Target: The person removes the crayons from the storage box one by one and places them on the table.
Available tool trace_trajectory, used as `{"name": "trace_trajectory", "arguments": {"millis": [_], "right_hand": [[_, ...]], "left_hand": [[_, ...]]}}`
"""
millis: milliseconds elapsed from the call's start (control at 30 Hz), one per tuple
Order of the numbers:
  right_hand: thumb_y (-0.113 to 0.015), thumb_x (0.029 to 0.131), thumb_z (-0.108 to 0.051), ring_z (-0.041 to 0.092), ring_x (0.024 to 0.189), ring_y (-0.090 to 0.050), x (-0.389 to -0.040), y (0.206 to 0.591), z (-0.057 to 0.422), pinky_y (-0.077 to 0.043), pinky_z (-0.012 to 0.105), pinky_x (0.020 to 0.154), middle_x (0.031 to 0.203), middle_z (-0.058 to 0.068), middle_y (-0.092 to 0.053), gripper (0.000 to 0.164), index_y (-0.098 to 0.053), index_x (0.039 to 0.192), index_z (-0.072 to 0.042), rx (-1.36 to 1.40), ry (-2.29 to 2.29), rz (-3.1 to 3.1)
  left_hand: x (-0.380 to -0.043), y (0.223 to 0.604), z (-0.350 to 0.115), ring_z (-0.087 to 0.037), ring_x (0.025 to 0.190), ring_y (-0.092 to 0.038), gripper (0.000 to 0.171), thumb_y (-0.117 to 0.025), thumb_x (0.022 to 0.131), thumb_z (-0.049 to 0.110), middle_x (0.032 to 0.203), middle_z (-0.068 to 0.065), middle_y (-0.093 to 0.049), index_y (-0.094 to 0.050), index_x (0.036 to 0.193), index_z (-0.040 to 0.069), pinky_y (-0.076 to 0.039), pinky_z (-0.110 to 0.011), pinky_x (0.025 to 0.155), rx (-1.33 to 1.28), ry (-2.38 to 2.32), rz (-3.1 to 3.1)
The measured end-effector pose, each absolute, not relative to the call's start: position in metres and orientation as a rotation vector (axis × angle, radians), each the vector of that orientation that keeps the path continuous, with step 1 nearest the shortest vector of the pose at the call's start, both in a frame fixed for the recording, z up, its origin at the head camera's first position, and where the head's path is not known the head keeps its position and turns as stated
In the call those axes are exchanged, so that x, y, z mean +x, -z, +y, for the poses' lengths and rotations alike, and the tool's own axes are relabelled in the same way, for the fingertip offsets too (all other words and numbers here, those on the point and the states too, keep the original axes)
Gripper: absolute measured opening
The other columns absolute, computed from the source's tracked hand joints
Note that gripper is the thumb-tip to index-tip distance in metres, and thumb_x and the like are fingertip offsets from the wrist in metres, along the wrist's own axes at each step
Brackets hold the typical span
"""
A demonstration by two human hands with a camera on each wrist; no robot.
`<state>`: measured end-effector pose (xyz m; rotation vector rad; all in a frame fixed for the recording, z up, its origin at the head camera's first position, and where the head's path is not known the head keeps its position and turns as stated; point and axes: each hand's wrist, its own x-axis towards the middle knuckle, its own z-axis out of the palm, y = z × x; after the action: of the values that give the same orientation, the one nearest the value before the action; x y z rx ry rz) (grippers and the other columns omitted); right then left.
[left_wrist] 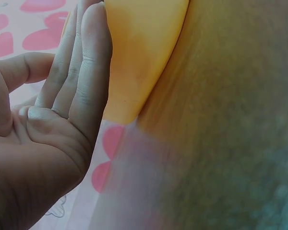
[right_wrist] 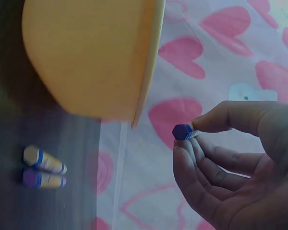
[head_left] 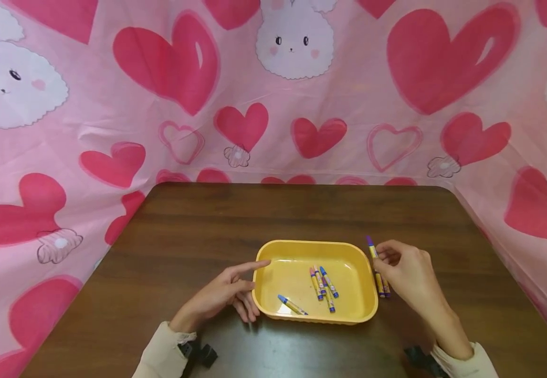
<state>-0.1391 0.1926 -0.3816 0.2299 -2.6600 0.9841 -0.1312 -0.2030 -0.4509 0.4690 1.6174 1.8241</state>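
A yellow plastic tray (head_left: 292, 316) sits on the table with several crayons (head_left: 323, 286) inside, most grouped right of its middle. One blue-tipped crayon (head_left: 292, 304) lies apart near the front wall. My left hand (head_left: 228, 289) is at the tray's left side, index finger straight over the rim and the other fingers along the outer wall. Just past the right rim, my right hand (head_left: 408, 270) pinches a purple crayon (head_left: 371, 248) between thumb and fingertips, seen end-on in the right wrist view. Below it, two crayons (right_wrist: 45, 170) lie side by side on the table.
The dark wooden table (head_left: 198, 220) extends around the tray on all sides. Behind it and along both sides hangs a pink cloth (head_left: 273, 131) printed with hearts and rabbits. Dark straps (head_left: 200, 353) circle both wrists at the cream sleeves.
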Motion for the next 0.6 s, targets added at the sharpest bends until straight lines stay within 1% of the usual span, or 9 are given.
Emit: {"name": "trace_trajectory", "arguments": {"millis": [233,367,467,600], "right_hand": [[-0.078,0.08,-0.008,0.004,0.067,-0.061,-0.136,0.397,0.218,-0.049,0.013,0.059,0.078,0.001,-0.07,0.013,-0.074,0.092,-0.006,0.153,-1.006,-2.635],[-0.078,0.082,-0.011,0.011,0.072,-0.065,-0.136,0.409,0.228,-0.051,0.016,0.06,0.081,0.002,-0.072,0.015,-0.075,0.095,-0.005,0.096,-1.058,-2.7],[-0.076,0.082,-0.013,0.016,0.074,-0.065,-0.138,0.416,0.233,-0.05,0.019,0.058,0.081,0.002,-0.072,0.015,-0.075,0.094,-0.005,0.084,-1.045,-2.75],[-0.075,0.08,-0.012,0.013,0.07,-0.062,-0.14,0.424,0.238,-0.047,0.022,0.056,0.077,0.0,-0.07,0.011,-0.075,0.09,-0.006,0.078,-0.989,-2.8]], "left_hand": [[-0.131,0.447,-0.203,-0.026,0.071,-0.074,0.056,-0.045,0.105,0.01,0.087,-0.019,-0.074,-0.028,0.158,0.01,-0.061,-0.036,0.062,0.467,-1.825,1.608],[-0.131,0.448,-0.203,-0.027,0.07,-0.074,0.056,-0.046,0.105,0.01,0.087,-0.02,-0.074,-0.028,0.158,0.01,-0.061,-0.036,0.062,0.477,-1.829,1.601],[-0.13,0.449,-0.203,-0.027,0.07,-0.074,0.055,-0.045,0.105,0.009,0.087,-0.021,-0.074,-0.027,0.158,0.009,-0.061,-0.038,0.062,0.493,-1.83,1.594],[-0.129,0.449,-0.203,-0.027,0.07,-0.074,0.055,-0.045,0.105,0.009,0.087,-0.021,-0.074,-0.027,0.157,0.009,-0.061,-0.038,0.062,0.486,-1.83,1.601]]}}
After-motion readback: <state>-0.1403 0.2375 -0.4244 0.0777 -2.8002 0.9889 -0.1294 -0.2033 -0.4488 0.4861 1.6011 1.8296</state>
